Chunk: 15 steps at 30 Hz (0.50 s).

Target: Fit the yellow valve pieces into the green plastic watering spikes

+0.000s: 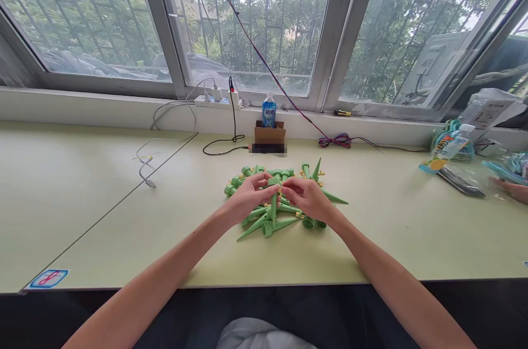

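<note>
We hold a green watering spike [274, 208] in our left hand [254, 196], thumb and fingers closed around its capped end, with the taper pointing down toward our side of the table [383, 217]. Our right hand [308, 198] meets it from the other side, its fingertips bunched at a small yellow fitting [280, 191] beside the cap; the fingers overlap so closely that we cannot tell whether they pinch that fitting or only touch it. The held spike is above the middle of a loose pile of similar green spikes [254, 224], which lie at many angles around and beneath both hands, some with their open caps facing us and a few with yellow parts showing. Beyond the pile, a blue-labelled bottle [269, 112] stands at a brown cardboard box [269, 133], whose lower front is blurred. To its left, a white power strip [214, 101] with plugs in it sits along the windowsill, and a black cable [225, 153] loops on the tabletop. A red-and-blue cord [335, 141] lies bundled to the right of the box. Farther right, a bottle with an orange-coloured label [447, 148] tilts near a dark flat object [460, 181], and another person's hand [511, 189] shows at the edge of our view.
</note>
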Each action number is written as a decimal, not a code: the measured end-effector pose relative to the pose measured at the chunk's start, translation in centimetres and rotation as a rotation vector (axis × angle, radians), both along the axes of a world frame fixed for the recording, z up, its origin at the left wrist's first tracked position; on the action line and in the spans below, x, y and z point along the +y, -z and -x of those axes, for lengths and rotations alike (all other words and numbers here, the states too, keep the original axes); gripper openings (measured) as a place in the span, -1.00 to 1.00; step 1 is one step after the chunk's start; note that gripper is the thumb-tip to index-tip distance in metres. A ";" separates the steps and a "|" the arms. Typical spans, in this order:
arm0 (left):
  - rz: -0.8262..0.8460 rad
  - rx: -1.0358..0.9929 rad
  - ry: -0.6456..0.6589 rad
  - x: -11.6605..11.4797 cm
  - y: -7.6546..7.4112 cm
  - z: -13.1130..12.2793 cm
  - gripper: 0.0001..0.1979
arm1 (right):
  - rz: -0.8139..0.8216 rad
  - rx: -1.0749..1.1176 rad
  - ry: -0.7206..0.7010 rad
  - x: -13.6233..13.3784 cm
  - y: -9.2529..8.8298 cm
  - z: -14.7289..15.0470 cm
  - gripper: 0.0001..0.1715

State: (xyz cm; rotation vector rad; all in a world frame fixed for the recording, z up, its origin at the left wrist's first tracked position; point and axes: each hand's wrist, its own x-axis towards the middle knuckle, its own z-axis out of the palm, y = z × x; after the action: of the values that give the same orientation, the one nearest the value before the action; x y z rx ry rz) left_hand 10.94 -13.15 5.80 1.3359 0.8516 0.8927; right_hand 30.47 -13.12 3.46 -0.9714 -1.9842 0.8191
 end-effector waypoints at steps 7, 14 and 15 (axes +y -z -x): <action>-0.019 -0.020 -0.001 0.2 0.3 0.1 -0.60 | -0.001 0.070 -0.015 -0.2 -0.2 0.1 -0.71; -0.021 0.007 -0.009 0.1 0.1 0.1 -0.58 | 0.028 0.073 -0.029 0.0 0.2 0.0 -0.71; -0.021 0.010 -0.005 0.1 0.1 0.1 -0.58 | 0.030 0.069 -0.030 0.1 0.2 0.0 -0.70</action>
State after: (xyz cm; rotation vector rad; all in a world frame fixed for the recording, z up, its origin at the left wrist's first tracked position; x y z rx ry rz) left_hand 10.86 -13.04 5.70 1.3576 0.8553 0.9015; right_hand 30.46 -13.03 3.22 -0.9207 -1.9367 0.8895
